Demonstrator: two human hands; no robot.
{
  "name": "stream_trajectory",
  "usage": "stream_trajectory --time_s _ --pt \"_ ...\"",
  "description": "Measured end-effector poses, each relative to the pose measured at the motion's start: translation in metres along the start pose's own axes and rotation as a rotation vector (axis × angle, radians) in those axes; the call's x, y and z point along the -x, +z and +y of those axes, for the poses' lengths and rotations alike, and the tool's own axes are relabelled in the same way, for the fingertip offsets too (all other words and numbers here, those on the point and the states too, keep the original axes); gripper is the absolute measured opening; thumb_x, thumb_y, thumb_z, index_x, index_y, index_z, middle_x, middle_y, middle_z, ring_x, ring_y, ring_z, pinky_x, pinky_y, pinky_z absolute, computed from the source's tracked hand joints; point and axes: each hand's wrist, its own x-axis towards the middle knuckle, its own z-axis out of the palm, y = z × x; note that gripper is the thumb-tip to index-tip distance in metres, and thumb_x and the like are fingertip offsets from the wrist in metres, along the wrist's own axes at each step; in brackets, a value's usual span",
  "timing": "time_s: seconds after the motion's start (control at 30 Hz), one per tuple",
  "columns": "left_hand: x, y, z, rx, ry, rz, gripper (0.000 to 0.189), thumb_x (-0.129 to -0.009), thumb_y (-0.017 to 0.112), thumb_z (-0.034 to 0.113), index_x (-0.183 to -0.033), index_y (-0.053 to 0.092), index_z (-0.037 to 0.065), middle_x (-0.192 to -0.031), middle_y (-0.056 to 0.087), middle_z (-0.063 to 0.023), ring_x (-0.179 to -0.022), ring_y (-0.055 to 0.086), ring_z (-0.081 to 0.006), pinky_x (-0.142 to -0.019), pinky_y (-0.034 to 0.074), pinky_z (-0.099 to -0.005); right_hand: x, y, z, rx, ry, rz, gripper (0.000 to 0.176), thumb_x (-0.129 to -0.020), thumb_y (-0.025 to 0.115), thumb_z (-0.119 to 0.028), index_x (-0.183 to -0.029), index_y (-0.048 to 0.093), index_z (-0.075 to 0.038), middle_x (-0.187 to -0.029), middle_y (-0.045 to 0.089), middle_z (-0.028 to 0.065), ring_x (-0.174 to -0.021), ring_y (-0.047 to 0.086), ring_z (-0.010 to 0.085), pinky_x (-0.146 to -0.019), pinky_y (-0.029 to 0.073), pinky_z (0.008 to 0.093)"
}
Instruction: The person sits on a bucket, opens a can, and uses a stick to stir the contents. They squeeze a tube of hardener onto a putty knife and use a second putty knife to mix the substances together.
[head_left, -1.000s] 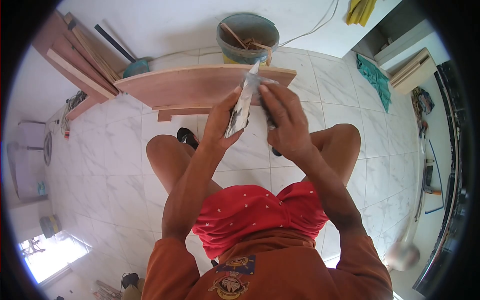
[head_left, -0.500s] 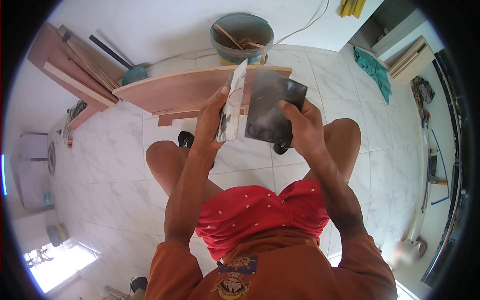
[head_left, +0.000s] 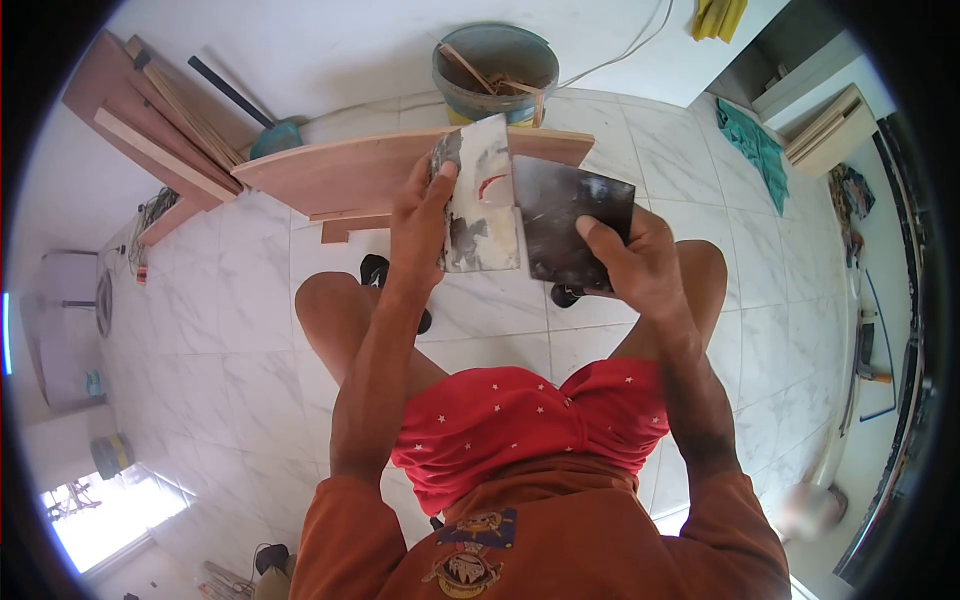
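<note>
In my left hand (head_left: 412,225) is a flat rectangular piece (head_left: 490,215), white with grey and black patches and a small red mark. Its patchy face is turned up toward me, thumb on the face near the left edge. My right hand (head_left: 645,260) grips a dark, nearly black flat rectangular piece (head_left: 560,215) with pale smudges, thumb pressed on its face. Both pieces are raised side by side above the floor between my knees, and their inner edges meet in this view. The fingers behind each piece are mostly hidden.
A long reddish wooden board (head_left: 340,175) lies ahead on the tiled floor (head_left: 490,310). Behind it stands a bucket (head_left: 470,100) with wood scraps. Planks (head_left: 150,130) and a dustpan (head_left: 275,140) lean at left. A green cloth (head_left: 752,150) lies at right.
The patchy piece has turned from nearly edge-on to show its face. The dark piece has shifted slightly right and tilted, and both hands keep their hold.
</note>
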Motion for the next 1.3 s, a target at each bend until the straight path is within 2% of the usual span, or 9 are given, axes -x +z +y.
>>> stream_trajectory --time_s 0.1,0.2,0.3,0.4,0.5,0.83,1.1,1.2,1.3 --pt "0.004 0.008 0.001 -0.086 0.128 0.096 0.034 -0.103 0.052 0.023 -0.129 0.052 -0.001 -0.107 0.065 -0.0055 -0.091 0.058 -0.0090 -0.081 0.049 -0.0236 -0.002 -0.014 -0.009 0.085 -0.002 -0.034 0.020 -0.091 0.059 -0.011 -0.104 0.067 0.002 -0.066 0.057 -0.0004 -0.063 0.048 0.0049 -0.056 0.042 0.0261" --pt "0.008 0.011 0.001 -0.228 0.323 0.191 0.032 -0.103 0.052 0.023 -0.125 0.051 -0.001 -0.103 0.063 -0.0058 -0.088 0.055 -0.0106 -0.080 0.047 -0.0250 0.007 -0.014 -0.035 0.322 -0.077 -0.085 0.023 -0.091 0.058 -0.006 -0.111 0.064 0.002 -0.073 0.061 0.0050 -0.063 0.056 0.0112 -0.059 0.046 0.0296" --pt "0.009 0.013 0.001 -0.404 0.495 0.252 0.034 -0.103 0.051 0.022 -0.128 0.048 -0.001 -0.112 0.060 -0.0084 -0.099 0.054 -0.0143 -0.089 0.044 -0.0278 0.012 0.005 -0.020 0.514 -0.427 -0.060 0.034 -0.084 0.062 0.001 -0.118 0.061 0.001 -0.094 0.064 0.0109 -0.077 0.064 0.0223 -0.067 0.051 0.0343" --pt "0.009 0.016 0.001 -0.488 0.578 0.277 0.034 -0.103 0.050 0.019 -0.129 0.047 -0.001 -0.116 0.058 -0.0108 -0.105 0.053 -0.0168 -0.093 0.043 -0.0296 0.010 0.017 -0.018 0.900 -0.729 -0.019 0.047 -0.075 0.068 0.001 -0.122 0.060 0.001 -0.113 0.060 0.0132 -0.095 0.062 0.0306 -0.078 0.052 0.0386" --pt "0.007 0.014 -0.001 -0.506 0.537 0.315 0.033 -0.102 0.049 0.017 -0.129 0.047 -0.002 -0.116 0.057 -0.0125 -0.105 0.053 -0.0182 -0.094 0.043 -0.0316 0.001 0.021 -0.008 1.079 -0.833 -0.022 0.054 -0.072 0.069 -0.001 -0.125 0.057 0.002 -0.114 0.057 0.0129 -0.100 0.060 0.0293 -0.083 0.051 0.0397" --pt "0.009 0.028 -0.002 -0.289 0.366 0.448 0.031 -0.101 0.048 0.017 -0.126 0.045 -0.002 -0.116 0.056 -0.0151 -0.104 0.052 -0.0215 -0.094 0.043 -0.0346 -0.012 0.032 -0.009 1.368 -0.836 -0.176 0.049 -0.079 0.063 -0.007 -0.127 0.056 0.003 -0.113 0.054 0.0145 -0.104 0.055 0.0300 -0.085 0.047 0.0417" --pt "0.004 0.032 0.001 -0.300 0.450 0.514 0.033 -0.101 0.047 0.020 -0.124 0.042 -0.005 -0.113 0.052 -0.0175 -0.100 0.050 -0.0240 -0.093 0.041 -0.0372 -0.015 0.038 -0.018 1.330 -0.841 -0.189 0.048 -0.080 0.062 -0.007 -0.126 0.056 0.005 -0.110 0.054 0.0142 -0.102 0.056 0.0298 -0.084 0.048 0.0420" --pt "0.007 0.031 -0.002 -0.358 0.550 0.520 0.034 -0.102 0.047 0.021 -0.122 0.041 -0.006 -0.114 0.051 -0.0183 -0.102 0.050 -0.0239 -0.094 0.040 -0.0375 -0.023 0.039 -0.023 1.353 -0.900 -0.050 0.047 -0.080 0.062 -0.007 -0.125 0.056 0.006 -0.109 0.054 0.0137 -0.101 0.056 0.0284 -0.082 0.049 0.0404" --pt "0.006 0.031 -0.002 -0.317 0.537 0.501 0.035 -0.103 0.047 0.021 -0.122 0.041 -0.006 -0.116 0.050 -0.0191 -0.106 0.049 -0.0238 -0.096 0.039 -0.0372 -0.021 0.043 -0.017 1.406 -0.866 -0.171 0.047 -0.080 0.062 -0.007 -0.125 0.056 0.006 -0.107 0.055 0.0132 -0.099 0.056 0.0272 -0.080 0.050 0.0391"
